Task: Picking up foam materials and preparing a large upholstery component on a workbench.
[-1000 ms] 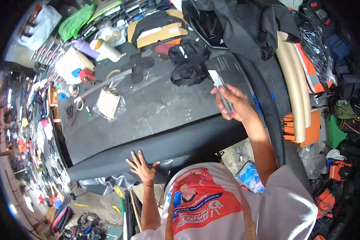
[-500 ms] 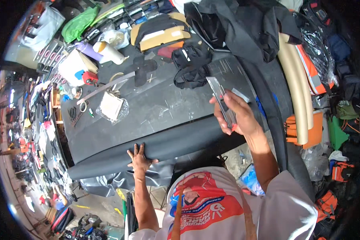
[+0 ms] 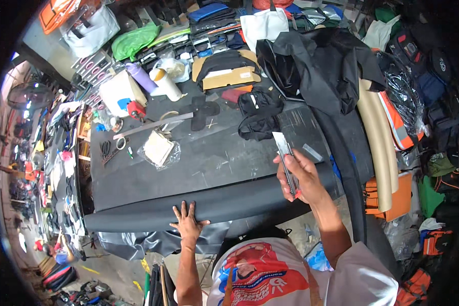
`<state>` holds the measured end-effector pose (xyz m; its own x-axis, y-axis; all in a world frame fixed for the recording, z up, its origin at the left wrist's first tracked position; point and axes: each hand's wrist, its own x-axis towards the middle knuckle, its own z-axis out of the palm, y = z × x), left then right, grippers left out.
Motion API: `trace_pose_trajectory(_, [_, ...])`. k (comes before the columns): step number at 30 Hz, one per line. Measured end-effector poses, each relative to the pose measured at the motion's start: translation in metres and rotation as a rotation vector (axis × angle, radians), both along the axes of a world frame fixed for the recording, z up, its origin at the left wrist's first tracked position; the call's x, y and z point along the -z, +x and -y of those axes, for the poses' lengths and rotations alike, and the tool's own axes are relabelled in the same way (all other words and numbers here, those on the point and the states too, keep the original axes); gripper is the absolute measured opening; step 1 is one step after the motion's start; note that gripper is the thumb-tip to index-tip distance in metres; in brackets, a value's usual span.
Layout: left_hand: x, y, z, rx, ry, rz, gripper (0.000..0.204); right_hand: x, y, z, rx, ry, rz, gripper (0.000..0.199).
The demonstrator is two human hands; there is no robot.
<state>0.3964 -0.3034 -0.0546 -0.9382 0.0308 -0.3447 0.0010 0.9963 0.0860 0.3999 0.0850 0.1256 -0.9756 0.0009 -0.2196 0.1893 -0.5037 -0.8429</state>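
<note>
Black sheeting [image 3: 137, 210], folded or rolled into a long band, along the near edge of a dark worktable [image 3: 188, 171] from 8 to 4 o'clock. At 7 o'clock, palm-down on it: left hand [image 3: 188, 224], fingers spread. At 4 o'clock: right hand [image 3: 307, 178], curled around a snap-off utility knife [image 3: 285, 164], blade bared towards 11, apparently raised. Best done, as a judgement, with left palm pressure even, sheeting smooth, and left fingers well out of the blade's line. Farther out: clear plastic strip [image 3: 312, 152] at 3, black fabric bundle [image 3: 257, 105] at 1, grey ruler [image 3: 163, 122] at 10, scissors [image 3: 105, 148] at 9.
</note>
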Motion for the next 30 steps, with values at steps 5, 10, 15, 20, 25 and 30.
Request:
trace_pose_trajectory(5, [0.006,0.008,0.003,0.027,-0.012,-0.069,0.103,0.001,0.004,0.009,0.011,0.018,0.001,0.034])
trace_pose_trajectory(10, [0.004,0.011,0.003,0.019,-0.018,-0.059,0.102,-0.003,0.003,0.021,-0.008,0.018,-0.016,0.035])
trace_pose_trajectory(15, [0.011,0.018,0.007,0.026,-0.025,-0.083,0.102,-0.009,0.003,0.032,-0.068,-0.001,-0.054,0.034])
trace_pose_trajectory(20, [0.013,0.019,0.007,0.026,-0.046,-0.089,0.101,-0.004,-0.003,0.04,-0.095,0.005,-0.066,0.032])
trace_pose_trajectory(25, [0.008,0.015,0.003,0.008,-0.026,-0.066,0.098,0.003,-0.009,0.048,-0.1,-0.002,-0.003,0.029])
trace_pose_trajectory(30, [0.002,0.018,0.001,-0.02,-0.009,-0.022,0.096,0.008,-0.021,0.054,-0.112,0.075,0.031,0.031])
